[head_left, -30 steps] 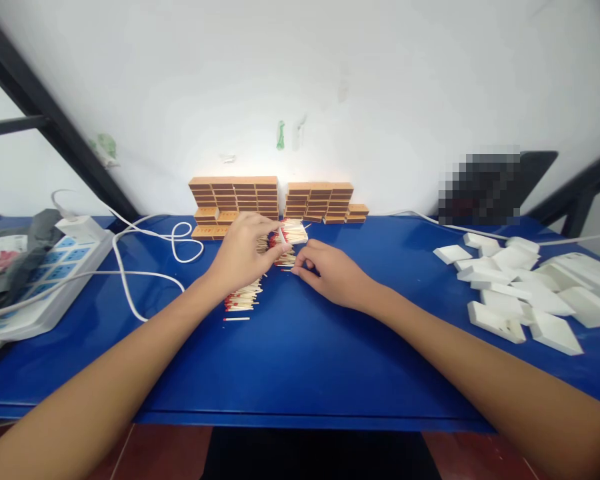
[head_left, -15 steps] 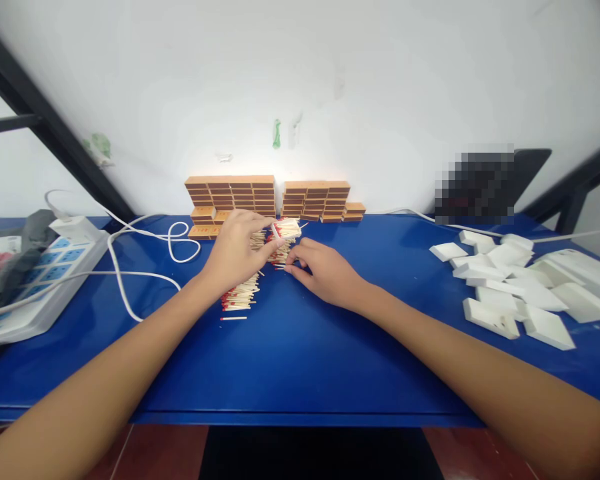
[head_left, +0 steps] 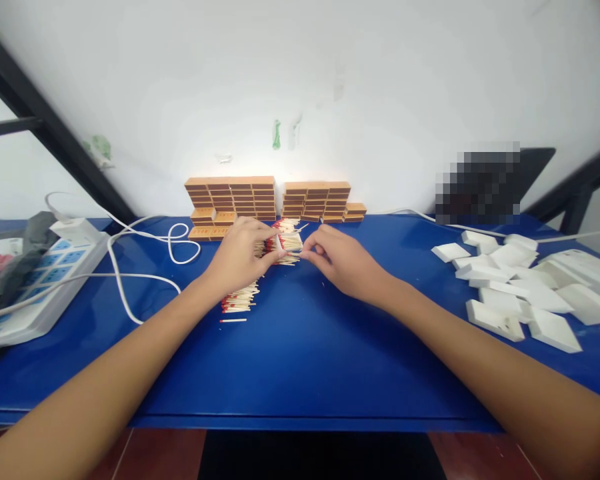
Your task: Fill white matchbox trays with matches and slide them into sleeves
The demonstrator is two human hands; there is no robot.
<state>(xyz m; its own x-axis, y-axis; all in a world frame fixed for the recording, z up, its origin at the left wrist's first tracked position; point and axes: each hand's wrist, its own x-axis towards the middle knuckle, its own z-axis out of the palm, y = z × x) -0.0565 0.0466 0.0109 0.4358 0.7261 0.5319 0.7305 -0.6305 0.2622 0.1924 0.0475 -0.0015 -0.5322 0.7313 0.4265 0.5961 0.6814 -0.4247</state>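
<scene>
My left hand is closed around a small white tray filled with red-tipped matches, held just above the blue table. My right hand is pinched, with its fingertips at the right end of those matches. A loose heap of matches lies on the table under and behind my left wrist, with one single match apart in front of it.
Stacks of brown matchbox sleeves stand against the white wall. A pile of white inner trays lies at the right. A white power strip with looping white cables is at the left.
My right hand has risen off the table and moved up to the held matches. My left hand has shifted slightly, still gripping the tray.
</scene>
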